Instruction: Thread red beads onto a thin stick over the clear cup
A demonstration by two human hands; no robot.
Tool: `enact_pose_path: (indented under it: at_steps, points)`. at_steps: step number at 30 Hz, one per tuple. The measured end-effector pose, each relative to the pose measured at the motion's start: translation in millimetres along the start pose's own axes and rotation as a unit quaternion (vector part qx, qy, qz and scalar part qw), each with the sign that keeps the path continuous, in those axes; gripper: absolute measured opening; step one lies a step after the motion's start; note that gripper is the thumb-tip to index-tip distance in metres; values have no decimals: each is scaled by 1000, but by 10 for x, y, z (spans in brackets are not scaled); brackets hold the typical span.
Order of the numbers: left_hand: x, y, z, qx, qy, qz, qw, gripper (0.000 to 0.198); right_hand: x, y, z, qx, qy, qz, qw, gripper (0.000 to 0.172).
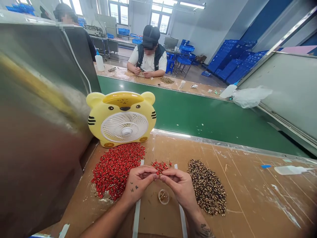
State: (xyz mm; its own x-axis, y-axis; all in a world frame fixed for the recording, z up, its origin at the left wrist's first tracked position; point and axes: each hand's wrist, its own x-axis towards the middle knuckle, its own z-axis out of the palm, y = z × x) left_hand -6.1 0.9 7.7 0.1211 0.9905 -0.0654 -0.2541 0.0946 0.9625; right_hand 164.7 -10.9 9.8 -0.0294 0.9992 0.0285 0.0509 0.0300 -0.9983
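Two hands (139, 182) meet fingertip to fingertip beside small red beads (160, 167)

One left hand (138, 183), one right hand (179, 190), two red bead heaps (117, 171), one dark bead heap (206, 186), one clear cup (163, 196)

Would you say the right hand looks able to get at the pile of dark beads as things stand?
Probably yes: the right hand sits right beside the pile of dark beads, and nothing seems to stand between them.
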Motion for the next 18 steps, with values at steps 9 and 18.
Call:
enact_pose_path:
  at_steps: [9,18]
  points:
    - [-20,6,-4,45,-21,50,998,6,-10,-22,28,-38,8,-78,996,7]
    - [-25,-18,-52,90,-8,67,994,7,-38,-54,-1,-129,-21,-108,986,11]
